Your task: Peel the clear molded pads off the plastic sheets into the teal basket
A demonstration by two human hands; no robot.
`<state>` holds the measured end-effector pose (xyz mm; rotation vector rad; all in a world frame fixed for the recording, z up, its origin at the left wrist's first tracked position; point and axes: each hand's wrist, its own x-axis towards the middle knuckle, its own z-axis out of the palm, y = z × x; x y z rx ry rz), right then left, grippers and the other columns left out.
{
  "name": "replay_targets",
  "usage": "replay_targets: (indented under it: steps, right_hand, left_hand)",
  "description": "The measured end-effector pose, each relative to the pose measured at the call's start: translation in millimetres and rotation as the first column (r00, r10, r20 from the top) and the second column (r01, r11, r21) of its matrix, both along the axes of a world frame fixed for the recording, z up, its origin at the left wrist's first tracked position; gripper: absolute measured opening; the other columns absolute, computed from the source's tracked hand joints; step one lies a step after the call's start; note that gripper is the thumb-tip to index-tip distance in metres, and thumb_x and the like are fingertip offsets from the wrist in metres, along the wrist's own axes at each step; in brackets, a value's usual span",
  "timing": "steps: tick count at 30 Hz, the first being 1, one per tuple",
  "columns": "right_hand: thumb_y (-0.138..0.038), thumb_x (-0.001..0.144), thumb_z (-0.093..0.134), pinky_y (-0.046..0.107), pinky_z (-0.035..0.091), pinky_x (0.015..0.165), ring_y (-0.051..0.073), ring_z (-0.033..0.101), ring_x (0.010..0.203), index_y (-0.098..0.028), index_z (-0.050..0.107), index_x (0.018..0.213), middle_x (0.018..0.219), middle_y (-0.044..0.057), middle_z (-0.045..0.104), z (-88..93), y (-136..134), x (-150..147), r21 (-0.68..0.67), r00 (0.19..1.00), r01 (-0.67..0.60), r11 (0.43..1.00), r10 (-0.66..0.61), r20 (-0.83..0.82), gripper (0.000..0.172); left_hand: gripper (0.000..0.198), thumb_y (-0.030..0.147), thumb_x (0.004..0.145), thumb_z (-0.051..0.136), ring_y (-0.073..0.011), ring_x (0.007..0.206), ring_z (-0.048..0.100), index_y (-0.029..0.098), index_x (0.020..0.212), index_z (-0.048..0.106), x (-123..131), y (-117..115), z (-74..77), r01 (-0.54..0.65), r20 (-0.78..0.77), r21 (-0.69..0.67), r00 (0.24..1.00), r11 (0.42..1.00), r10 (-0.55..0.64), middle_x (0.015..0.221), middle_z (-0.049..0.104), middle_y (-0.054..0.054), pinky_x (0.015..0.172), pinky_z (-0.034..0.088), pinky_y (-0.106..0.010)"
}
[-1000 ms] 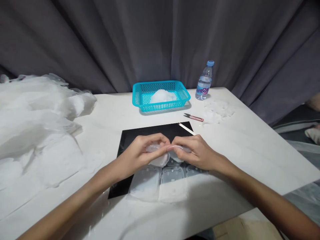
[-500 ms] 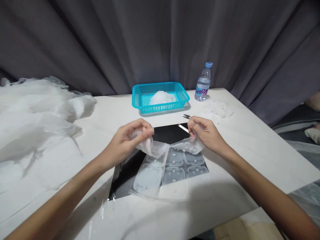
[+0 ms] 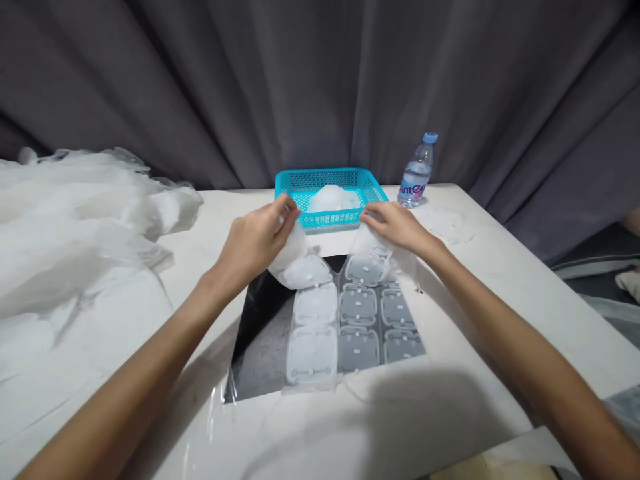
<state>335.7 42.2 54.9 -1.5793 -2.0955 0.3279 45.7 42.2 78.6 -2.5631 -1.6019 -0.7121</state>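
A thin translucent white sheet [image 3: 357, 307] patterned with rows of rounded squares lies over a glossy black sheet [image 3: 260, 353] on the table. My left hand [image 3: 260, 233] pinches the sheet's far left part and holds it up. On the far right part, my right hand [image 3: 397, 225] grips it the same way, fingers closed. Between the two hands the sheet dips in a V. Its near part rests flat, with a whiter left column of squares and greyer columns to the right.
Behind the hands stands a turquoise basket [image 3: 330, 219] with a white fluffy pile [image 3: 334, 199]. A water bottle [image 3: 417, 170] is to its right, beside white scraps [image 3: 447, 225]. A large heap of white sheer material [image 3: 75, 207] covers the table's left side. Grey curtains [image 3: 310, 87] hang behind.
Both hands have moved away from me and up, still gripping the sheet. Its near part now lies flatter and straighter over the black sheet, showing more squares. The view has shifted slightly.
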Motion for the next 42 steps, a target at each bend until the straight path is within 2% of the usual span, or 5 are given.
replay_targets:
  steps: [7, 12, 19, 33, 42]
  right_hand:
    - [-0.035, 0.108, 0.054, 0.029, 0.031, 0.068, 0.025, 0.067, 0.089, -0.025, 0.075, 0.117, 0.105, 0.007, 0.079, 1.8, -14, -13, 0.04, 0.964, -0.153, 0.987, 0.141, 0.225, 0.025]
    - [-0.033, 0.109, 0.052, 0.03, 0.032, 0.07, 0.024, 0.066, 0.091, -0.022, 0.074, 0.112, 0.102, 0.007, 0.078, 1.5, -18, -8, 0.041, 0.933, -0.279, 0.959, 0.261, 0.249, 0.025]
    - [-0.032, 0.111, 0.047, 0.031, 0.034, 0.075, 0.025, 0.058, 0.095, -0.017, 0.071, 0.104, 0.098, 0.01, 0.072, -2.8, -20, -11, 0.084, 0.895, -0.291, 0.953, 0.24, 0.377, 0.029]
    - [-0.036, 0.105, 0.054, 0.042, 0.04, 0.111, 0.029, 0.053, 0.129, -0.017, 0.058, 0.135, 0.135, 0.015, 0.062, -3.1, -8, 20, -0.144, 0.965, -0.153, 0.978, 0.179, 0.19, 0.036]
    - [-0.034, 0.091, 0.074, 0.027, 0.046, 0.068, 0.022, 0.07, 0.08, -0.014, 0.07, 0.104, 0.096, 0.011, 0.076, 1.5, -10, 49, -0.436, 0.893, 0.236, 0.869, -0.017, 0.45, 0.024]
  left_hand:
    - [0.04, 0.052, 0.105, 0.052, -0.0375, 0.133, 0.057, 0.023, 0.124, 0.072, -6, -2, -19.0, 0.291, -0.175, 0.025, 0.943, 0.956, -0.283, 0.131, 0.068, -0.017, 0.115, 0.036, -0.054]
    - [0.034, 0.046, 0.107, 0.051, -0.0251, 0.128, 0.061, 0.026, 0.125, 0.072, 14, -10, -27.8, 0.624, -0.078, -0.357, 0.722, 0.695, -0.688, 0.13, 0.07, -0.008, 0.117, 0.036, -0.041]
    - [0.025, 0.038, 0.101, 0.059, -0.0253, 0.101, 0.066, 0.019, 0.109, 0.074, 10, -17, -17.4, 0.535, -0.158, -0.387, 0.764, 0.751, -0.625, 0.108, 0.072, -0.009, 0.095, 0.045, -0.036]
    - [0.013, 0.025, 0.091, 0.056, -0.0172, 0.079, 0.059, 0.017, 0.091, 0.066, 6, -26, 10.9, 0.543, 0.253, -0.751, 0.762, 0.375, -0.596, 0.084, 0.065, 0.0, 0.073, 0.043, -0.025]
    - [0.021, 0.034, 0.086, 0.073, -0.0216, 0.1, 0.067, 0.017, 0.1, 0.073, -2, -18, 8.7, 0.514, 0.257, -0.77, 0.791, 0.377, -0.555, 0.108, 0.073, -0.005, 0.091, 0.047, -0.028]
